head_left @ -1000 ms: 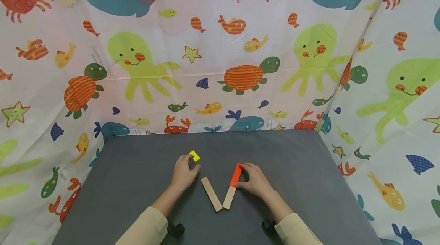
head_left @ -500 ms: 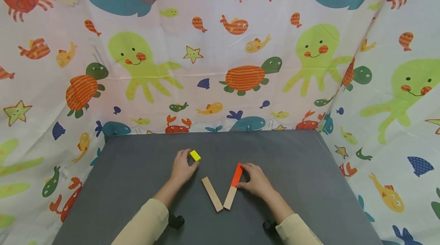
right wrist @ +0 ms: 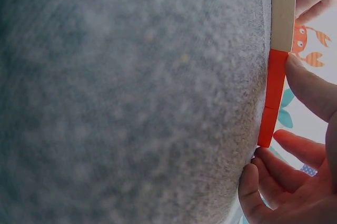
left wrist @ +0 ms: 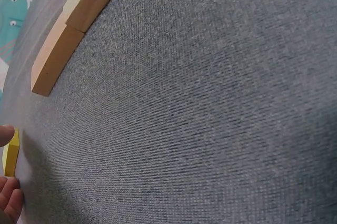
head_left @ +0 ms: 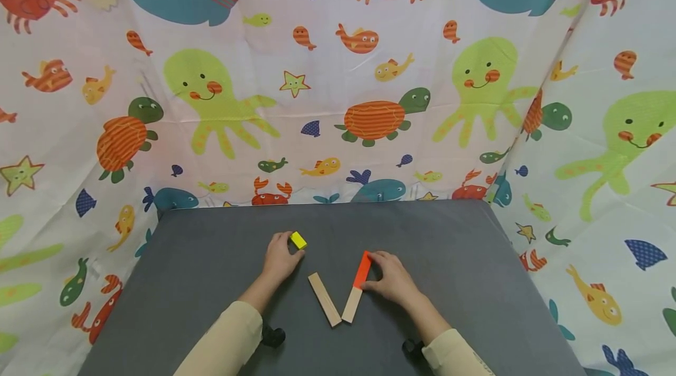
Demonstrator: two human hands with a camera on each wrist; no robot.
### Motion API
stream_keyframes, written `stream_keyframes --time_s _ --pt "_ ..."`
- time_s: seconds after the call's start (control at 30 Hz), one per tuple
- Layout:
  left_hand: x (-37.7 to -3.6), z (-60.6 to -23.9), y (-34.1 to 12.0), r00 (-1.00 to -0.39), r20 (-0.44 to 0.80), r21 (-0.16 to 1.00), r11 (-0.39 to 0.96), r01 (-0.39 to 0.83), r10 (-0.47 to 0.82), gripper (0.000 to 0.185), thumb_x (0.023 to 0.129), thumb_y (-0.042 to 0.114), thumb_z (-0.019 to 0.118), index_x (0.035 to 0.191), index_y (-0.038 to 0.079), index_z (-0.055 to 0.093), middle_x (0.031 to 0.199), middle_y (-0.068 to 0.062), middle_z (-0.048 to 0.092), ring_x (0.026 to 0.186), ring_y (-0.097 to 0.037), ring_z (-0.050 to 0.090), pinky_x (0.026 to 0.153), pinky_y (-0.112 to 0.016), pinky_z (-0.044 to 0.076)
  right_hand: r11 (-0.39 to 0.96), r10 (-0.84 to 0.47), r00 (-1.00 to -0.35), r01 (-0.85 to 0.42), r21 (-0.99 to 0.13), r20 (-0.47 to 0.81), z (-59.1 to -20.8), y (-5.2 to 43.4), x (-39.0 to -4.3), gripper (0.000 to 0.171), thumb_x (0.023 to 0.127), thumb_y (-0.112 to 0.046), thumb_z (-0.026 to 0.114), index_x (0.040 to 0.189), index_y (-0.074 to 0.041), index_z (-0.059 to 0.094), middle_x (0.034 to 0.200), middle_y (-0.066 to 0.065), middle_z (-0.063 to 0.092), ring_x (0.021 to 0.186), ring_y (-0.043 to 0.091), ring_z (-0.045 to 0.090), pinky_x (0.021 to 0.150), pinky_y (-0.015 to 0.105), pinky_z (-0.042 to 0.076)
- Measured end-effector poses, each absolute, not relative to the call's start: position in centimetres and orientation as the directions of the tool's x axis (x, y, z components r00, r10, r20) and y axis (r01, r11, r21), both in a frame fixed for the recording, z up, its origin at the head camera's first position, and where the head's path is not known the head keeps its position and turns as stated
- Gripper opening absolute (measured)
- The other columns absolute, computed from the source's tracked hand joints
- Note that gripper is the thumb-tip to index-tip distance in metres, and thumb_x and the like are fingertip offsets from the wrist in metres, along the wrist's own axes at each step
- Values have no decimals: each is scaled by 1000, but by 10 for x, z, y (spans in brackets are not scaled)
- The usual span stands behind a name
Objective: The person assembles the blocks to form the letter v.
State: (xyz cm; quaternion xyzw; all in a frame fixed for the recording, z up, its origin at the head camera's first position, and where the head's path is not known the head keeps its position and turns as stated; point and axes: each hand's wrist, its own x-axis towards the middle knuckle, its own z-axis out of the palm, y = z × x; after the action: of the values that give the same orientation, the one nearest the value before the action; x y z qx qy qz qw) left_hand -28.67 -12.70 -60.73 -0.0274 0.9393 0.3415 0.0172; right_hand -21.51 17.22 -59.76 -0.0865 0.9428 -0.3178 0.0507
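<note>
In the head view my left hand [head_left: 279, 261] pinches a small yellow block [head_left: 298, 240] at the far side of the wooden pieces. The left wrist view catches the thumb and fingertips [left wrist: 10, 197] at opposite ends of this yellow block [left wrist: 10, 153]. My right hand [head_left: 393, 277] holds an orange block [head_left: 362, 269] by its ends, between thumb and fingers. This orange block [right wrist: 273, 95] lies end to end with a pale wooden block [head_left: 352, 304]. A second wooden strip [head_left: 324, 300] slants toward it, forming a V; a joint crosses the strip in the left wrist view.
A dark grey cloth [head_left: 211, 305] covers the table. Behind it and along both sides hangs a white curtain [head_left: 317, 147] printed with sea animals. Dark wrist devices show under both sleeves, the left device [head_left: 273, 336] near the table's front.
My left fingers have drawn back slightly to the left on the yellow block, showing more of it, and the block has turned a little. My right hand and the V stay put.
</note>
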Motion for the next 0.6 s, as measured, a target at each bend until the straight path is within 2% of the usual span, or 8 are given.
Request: stream_keyframes --time_s 0.47,0.6 --pt "-294 -612 -127 -998 -39 623 780 -61 -47 58 88 17 78 140 0 56 140 -22 55 130 -41 52 109 -56 41 786 -188 -982 -130 -604 -33 -596 171 -212 80 77 -36 89 143 -5 56 145 17 53 135 39 47 107 55 41" --pt "-293 -612 -127 -998 -33 633 772 -58 -49 54 87 16 80 135 0 60 134 -21 58 122 -38 57 104 -53 45 787 -187 -982 -129 -603 -33 -596 171 -212 80 77 -36 89 143 -5 55 145 17 53 135 38 48 107 55 42"
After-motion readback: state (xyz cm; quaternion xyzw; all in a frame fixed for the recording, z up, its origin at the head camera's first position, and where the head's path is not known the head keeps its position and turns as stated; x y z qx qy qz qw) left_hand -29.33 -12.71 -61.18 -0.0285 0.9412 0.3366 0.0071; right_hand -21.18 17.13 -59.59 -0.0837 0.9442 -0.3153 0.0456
